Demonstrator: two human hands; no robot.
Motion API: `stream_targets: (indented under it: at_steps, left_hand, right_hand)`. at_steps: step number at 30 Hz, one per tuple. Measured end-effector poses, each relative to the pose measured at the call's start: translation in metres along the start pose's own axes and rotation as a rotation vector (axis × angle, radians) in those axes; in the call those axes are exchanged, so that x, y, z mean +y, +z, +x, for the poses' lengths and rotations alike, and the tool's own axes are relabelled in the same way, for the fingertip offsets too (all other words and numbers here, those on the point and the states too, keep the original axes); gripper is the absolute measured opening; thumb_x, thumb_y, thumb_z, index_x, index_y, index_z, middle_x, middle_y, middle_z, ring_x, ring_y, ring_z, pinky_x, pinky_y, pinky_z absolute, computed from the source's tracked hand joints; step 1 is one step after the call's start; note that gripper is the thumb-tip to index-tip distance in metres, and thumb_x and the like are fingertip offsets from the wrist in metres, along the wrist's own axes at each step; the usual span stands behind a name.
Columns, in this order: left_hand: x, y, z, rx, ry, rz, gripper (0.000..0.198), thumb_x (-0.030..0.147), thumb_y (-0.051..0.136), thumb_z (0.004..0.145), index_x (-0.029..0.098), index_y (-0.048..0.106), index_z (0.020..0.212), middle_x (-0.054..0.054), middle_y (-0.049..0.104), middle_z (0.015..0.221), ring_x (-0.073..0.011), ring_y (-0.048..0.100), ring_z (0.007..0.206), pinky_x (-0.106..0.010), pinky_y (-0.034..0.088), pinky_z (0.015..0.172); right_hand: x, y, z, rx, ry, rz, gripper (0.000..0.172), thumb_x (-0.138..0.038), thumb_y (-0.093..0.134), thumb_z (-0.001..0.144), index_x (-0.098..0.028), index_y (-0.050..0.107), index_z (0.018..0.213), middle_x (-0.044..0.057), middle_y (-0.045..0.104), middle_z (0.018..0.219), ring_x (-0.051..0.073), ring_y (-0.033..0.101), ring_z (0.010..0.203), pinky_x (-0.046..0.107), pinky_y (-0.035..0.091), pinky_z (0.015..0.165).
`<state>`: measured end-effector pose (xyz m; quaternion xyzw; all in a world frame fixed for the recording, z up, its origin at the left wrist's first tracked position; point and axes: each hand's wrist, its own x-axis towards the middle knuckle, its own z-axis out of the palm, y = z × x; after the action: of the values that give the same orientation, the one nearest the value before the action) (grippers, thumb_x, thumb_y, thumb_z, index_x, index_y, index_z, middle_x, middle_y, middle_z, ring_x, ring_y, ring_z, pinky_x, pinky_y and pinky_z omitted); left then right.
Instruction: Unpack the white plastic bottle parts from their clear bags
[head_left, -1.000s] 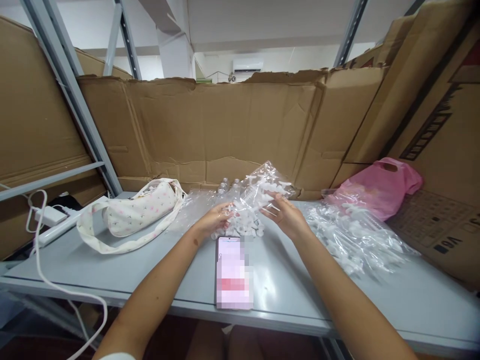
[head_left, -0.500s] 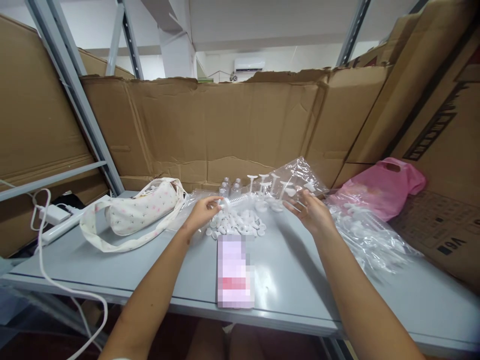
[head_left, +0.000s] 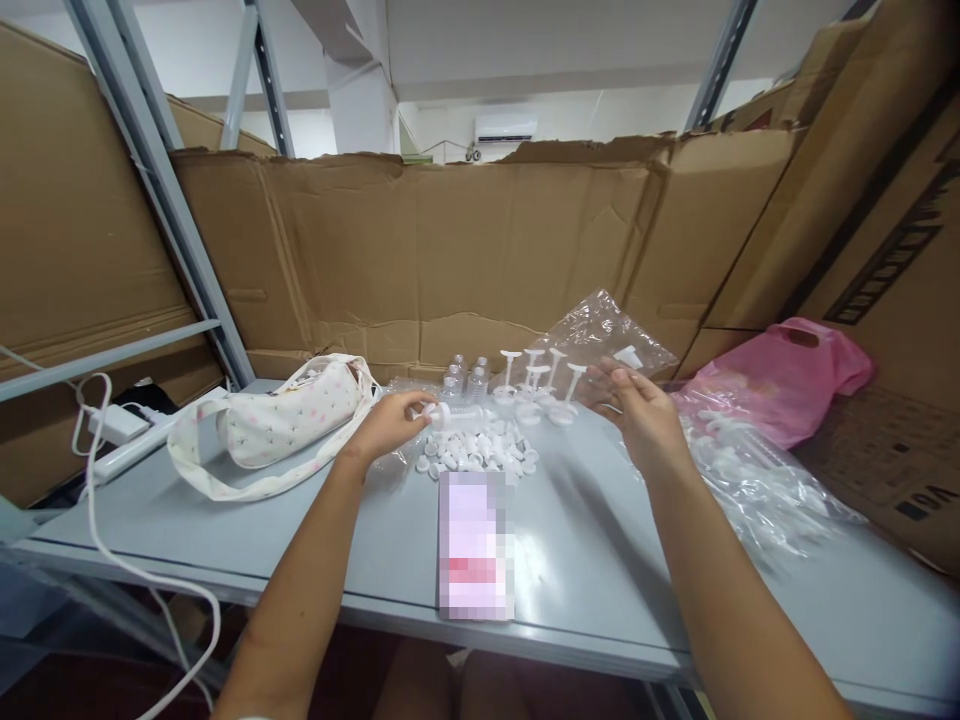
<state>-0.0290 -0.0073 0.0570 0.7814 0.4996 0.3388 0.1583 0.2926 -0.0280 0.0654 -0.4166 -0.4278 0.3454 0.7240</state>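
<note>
Near the bench's (head_left: 585, 540) far edge, left grip (head_left: 390, 425) pinches a capped tube (head_left: 456, 414); right grip (head_left: 645, 420) clutches a clear bag (head_left: 600, 335).

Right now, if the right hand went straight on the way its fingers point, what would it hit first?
The clear plastic bag that the right hand pinches at its fingertips. Behind it is probably the cardboard wall, though depth is hard to judge.

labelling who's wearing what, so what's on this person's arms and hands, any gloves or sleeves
Both forearms are bare. The left hand and right hand have no gloves; no ring, watch or bracelet shows. A white sliver at the bottom edge by the left arm may be a sleeve.
</note>
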Motion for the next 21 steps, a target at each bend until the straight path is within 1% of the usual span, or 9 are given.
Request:
stream_targets:
  at_steps: [3, 7, 10, 13, 15, 18, 21]
  left_hand:
    - [-0.0007, -0.0013, -0.0003, -0.013, 0.001, -0.006, 0.030, 0.031, 0.054, 0.074, 0.023, 0.066, 0.101, -0.001, 0.064, 0.084, -0.0121, 0.049, 0.064, -0.022, 0.036, 0.060]
    - [-0.0003, -0.0023, -0.0006, -0.021, 0.010, 0.001, 0.030, 0.033, 0.054, 0.075, 0.022, 0.066, 0.100, -0.001, 0.063, 0.084, -0.0125, 0.050, 0.065, -0.023, 0.037, 0.060]
    - [0.0004, -0.0028, -0.0006, -0.027, 0.009, 0.011, 0.030, 0.033, 0.054, 0.075, 0.022, 0.066, 0.100, -0.001, 0.063, 0.081, -0.0125, 0.050, 0.064, -0.023, 0.037, 0.060]
    - [0.0005, -0.0035, -0.0005, -0.024, 0.002, 0.014, 0.030, 0.031, 0.054, 0.074, 0.022, 0.065, 0.100, -0.001, 0.063, 0.081, -0.0123, 0.050, 0.064, -0.022, 0.037, 0.059]
    - [0.0004, -0.0036, -0.0003, -0.018, 0.003, 0.012, 0.030, 0.031, 0.054, 0.074, 0.022, 0.065, 0.100, -0.001, 0.063, 0.081, -0.0122, 0.050, 0.064, -0.022, 0.037, 0.059]
    - [0.0001, -0.0030, 0.0000, -0.013, 0.007, 0.011, 0.029, 0.031, 0.055, 0.074, 0.022, 0.066, 0.099, -0.001, 0.062, 0.079, -0.0121, 0.049, 0.063, -0.022, 0.037, 0.058]
    - [-0.0005, -0.0020, 0.0007, -0.015, 0.006, 0.000, 0.028, 0.031, 0.055, 0.074, 0.022, 0.066, 0.098, 0.000, 0.060, 0.075, -0.0118, 0.049, 0.062, -0.022, 0.036, 0.057]
  right_hand:
    - [0.0013, 0.0045, -0.0006, -0.015, -0.051, -0.062, 0.042, -0.049, 0.067, 0.070, -0.023, 0.063, 0.103, 0.005, 0.067, 0.105, 0.017, 0.067, 0.077, 0.030, 0.057, 0.067]
    - [0.0056, 0.0079, 0.0021, 0.037, -0.056, -0.017, 0.049, -0.061, 0.059, 0.072, -0.024, 0.061, 0.104, 0.003, 0.071, 0.091, 0.016, 0.067, 0.070, 0.027, 0.056, 0.059]
    - [0.0073, 0.0077, 0.0050, 0.075, -0.079, 0.021, 0.045, -0.057, 0.060, 0.072, -0.024, 0.064, 0.102, 0.003, 0.070, 0.094, 0.014, 0.067, 0.073, 0.024, 0.055, 0.060]
    - [0.0060, 0.0061, 0.0061, 0.138, -0.090, 0.076, 0.039, -0.050, 0.066, 0.070, -0.022, 0.067, 0.096, 0.004, 0.069, 0.101, 0.015, 0.066, 0.078, 0.025, 0.055, 0.062]
    - [0.0042, 0.0050, 0.0051, 0.127, -0.083, 0.093, 0.039, -0.048, 0.066, 0.070, -0.024, 0.067, 0.101, 0.004, 0.068, 0.104, 0.015, 0.066, 0.081, 0.026, 0.056, 0.064]
    - [0.0027, 0.0050, 0.0021, 0.065, -0.067, 0.081, 0.044, -0.049, 0.064, 0.072, -0.026, 0.063, 0.110, 0.004, 0.068, 0.105, 0.016, 0.067, 0.085, 0.028, 0.055, 0.069]
    - [0.0036, 0.0066, 0.0003, 0.054, -0.062, 0.012, 0.047, -0.048, 0.067, 0.070, -0.025, 0.063, 0.111, 0.005, 0.068, 0.104, 0.018, 0.067, 0.085, 0.032, 0.055, 0.072]
